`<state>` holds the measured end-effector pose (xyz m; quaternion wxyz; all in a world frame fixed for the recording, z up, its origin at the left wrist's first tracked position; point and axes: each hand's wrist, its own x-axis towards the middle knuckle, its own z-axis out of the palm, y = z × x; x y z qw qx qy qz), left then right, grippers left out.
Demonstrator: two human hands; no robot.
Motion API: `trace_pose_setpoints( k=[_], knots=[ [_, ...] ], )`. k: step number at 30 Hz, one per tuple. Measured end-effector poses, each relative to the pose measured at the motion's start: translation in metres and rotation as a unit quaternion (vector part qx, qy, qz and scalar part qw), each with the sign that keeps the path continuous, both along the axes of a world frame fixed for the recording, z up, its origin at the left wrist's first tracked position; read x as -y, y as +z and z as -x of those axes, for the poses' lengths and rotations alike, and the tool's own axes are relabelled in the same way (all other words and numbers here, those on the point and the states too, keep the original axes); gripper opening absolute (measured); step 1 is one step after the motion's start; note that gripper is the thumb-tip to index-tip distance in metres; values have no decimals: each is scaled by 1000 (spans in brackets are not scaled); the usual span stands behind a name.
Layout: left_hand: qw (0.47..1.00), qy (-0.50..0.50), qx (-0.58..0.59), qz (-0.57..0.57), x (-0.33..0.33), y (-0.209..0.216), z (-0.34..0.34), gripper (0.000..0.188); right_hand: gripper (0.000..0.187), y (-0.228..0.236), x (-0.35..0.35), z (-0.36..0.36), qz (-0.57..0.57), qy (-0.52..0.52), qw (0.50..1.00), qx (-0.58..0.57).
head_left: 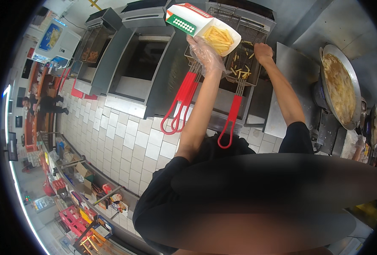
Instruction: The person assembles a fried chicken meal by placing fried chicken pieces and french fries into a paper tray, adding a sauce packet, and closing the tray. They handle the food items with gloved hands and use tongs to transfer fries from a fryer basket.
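Note:
My left hand, in a clear plastic glove, holds an open white, red and green carton from below. French fries fill its open end, which tips toward the right. My bare right hand is closed at the right side of a wire fry basket; whatever its fingers may hold is hidden. Several loose fries lie scattered in that basket, and its red handle points toward me. Under my left forearm, more red basket handles stick out from the fryer.
At right, a large wok holds bubbling oil beside a steel counter. Other fryer bays stand to the left, one with a basket. Shelves of packages line the lower left. A person is far off.

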<state>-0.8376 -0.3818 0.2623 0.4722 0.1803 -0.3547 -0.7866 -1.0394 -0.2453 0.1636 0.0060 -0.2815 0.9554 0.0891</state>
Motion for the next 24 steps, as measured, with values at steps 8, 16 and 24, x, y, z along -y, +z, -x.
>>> trace_pose_setpoints(
  k=[8, 16, 24],
  knots=[
    [999, 30, 8, -13, -4, 4, 5, 43, 24, 33, -32, 0, 48, -18, 999, 3],
    [993, 41, 102, 33, 0, -12, 39, 41, 32, 209, -111, 3, 274, 10, 947, 167],
    [996, -5, 65, -53, -18, -25, 71, 42, 36, 290, -116, -94, 211, 158, 962, 73]
  ],
)
